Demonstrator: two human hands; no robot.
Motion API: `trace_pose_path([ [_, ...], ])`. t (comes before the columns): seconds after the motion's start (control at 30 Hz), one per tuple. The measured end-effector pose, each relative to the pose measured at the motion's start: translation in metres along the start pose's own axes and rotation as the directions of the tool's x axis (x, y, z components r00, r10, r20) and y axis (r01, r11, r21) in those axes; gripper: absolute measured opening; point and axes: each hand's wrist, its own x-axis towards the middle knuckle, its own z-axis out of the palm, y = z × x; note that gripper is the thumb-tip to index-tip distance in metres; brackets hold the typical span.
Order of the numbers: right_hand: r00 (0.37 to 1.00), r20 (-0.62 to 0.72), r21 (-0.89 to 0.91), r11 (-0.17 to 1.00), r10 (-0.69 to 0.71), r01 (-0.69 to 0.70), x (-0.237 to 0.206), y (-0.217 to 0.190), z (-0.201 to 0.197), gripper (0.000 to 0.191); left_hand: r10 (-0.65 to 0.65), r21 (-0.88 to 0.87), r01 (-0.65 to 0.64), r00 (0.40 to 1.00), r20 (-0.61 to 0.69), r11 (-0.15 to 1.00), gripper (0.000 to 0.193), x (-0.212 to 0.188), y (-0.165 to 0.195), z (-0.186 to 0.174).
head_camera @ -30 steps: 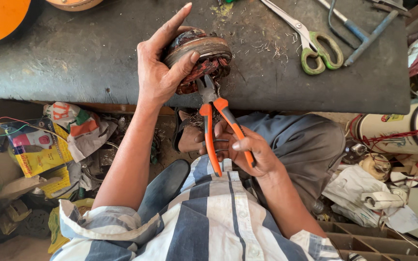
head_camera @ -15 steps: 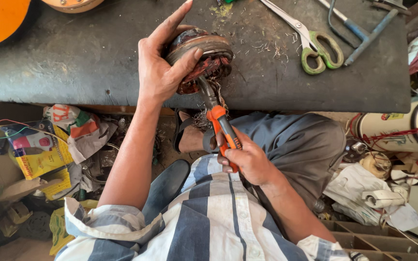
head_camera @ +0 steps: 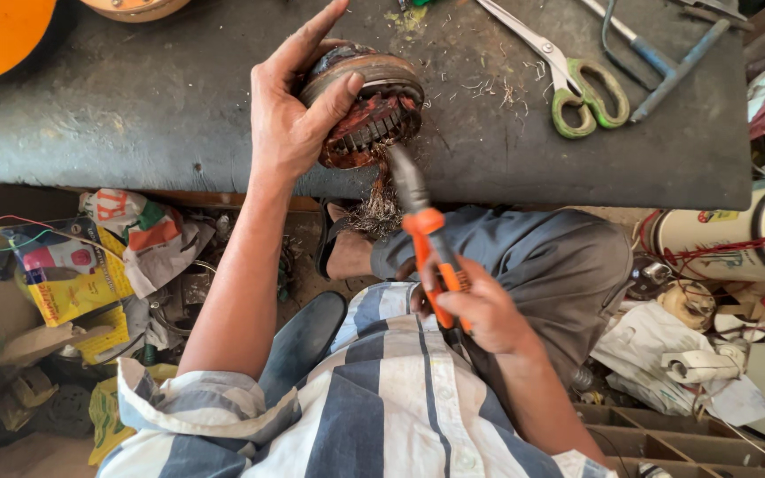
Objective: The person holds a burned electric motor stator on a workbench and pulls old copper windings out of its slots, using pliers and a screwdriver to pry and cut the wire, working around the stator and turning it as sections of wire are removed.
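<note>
Left hand (head_camera: 289, 124) clamped round a motor stator (head_camera: 367, 104) at the near edge of the dark surface (head_camera: 135, 115), thumb over the rim, forefinger stretched out; right hand (head_camera: 480, 310) closed tight on orange-handled pliers (head_camera: 427, 243), nose set into the winding slots. Seemingly partway through stripping: a tuft of frayed copper wire (head_camera: 378, 208) already hanging below the edge; plenty of reddish winding left in the slots. Stator round, tilted on its side toward the body; grey metal ring outside, dark slotted core, coils rust-red and scorched-looking. Green-handled scissors (head_camera: 577, 84) lying well apart on the surface, among scattered wire clippings.
</note>
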Motion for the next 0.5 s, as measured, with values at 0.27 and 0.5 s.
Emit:
trace_pose_path([
  [0.27,0.997,-0.078,0.211,0.977,-0.004,0.02,-0.009,-0.026,-0.028,0.056,0.044,0.116,-0.041,0.999,-0.024,0.992,0.054,0.001,0.005,0.007],
  [0.5,0.999,0.015,0.155,0.987,-0.051,0.048,-0.003,-0.039,-0.009,0.063,0.021,0.38,0.007,0.997,-0.068,0.925,0.065,0.011,0.009,0.015],
])
